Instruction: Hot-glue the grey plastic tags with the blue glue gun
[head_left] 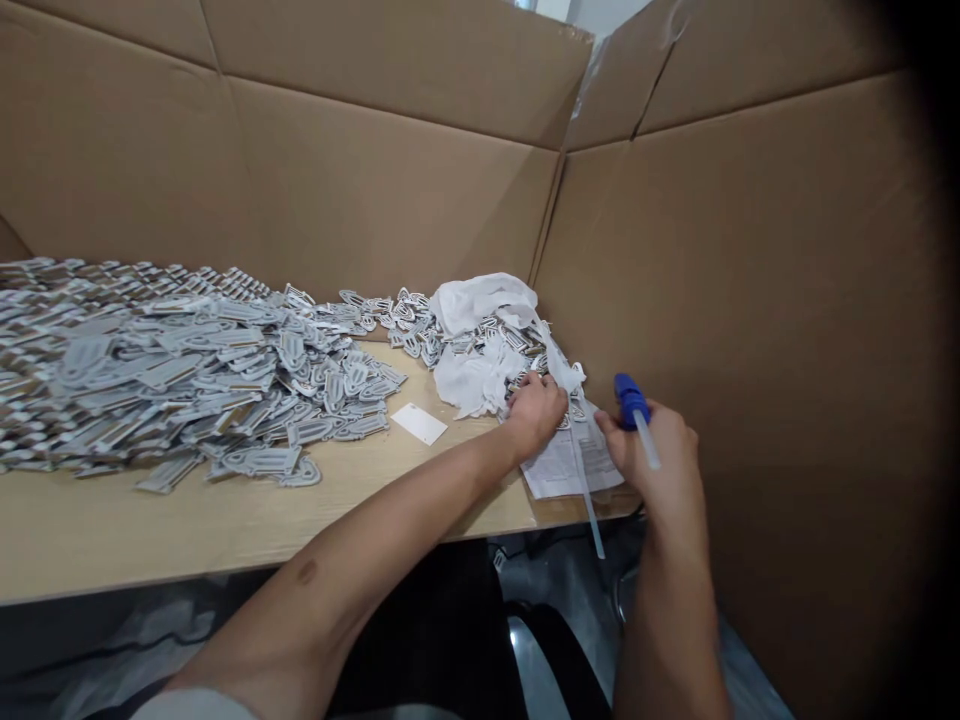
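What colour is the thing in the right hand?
The thing is mostly blue; see the head view.

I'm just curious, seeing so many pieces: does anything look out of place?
Two things. A small pale piece, seemingly a clip, lies on the floor, away from the grey clips heaped on the table. Also, a pale strip sticks out past the table's front edge.

A workshop or factory workstation is suggested by the pale tabletop (187,535), on which great numbers of near-identical grey pieces (225,365) are heaped near a printed sheet (553,474), and which is walled in by tall cardboard panels (390,180)
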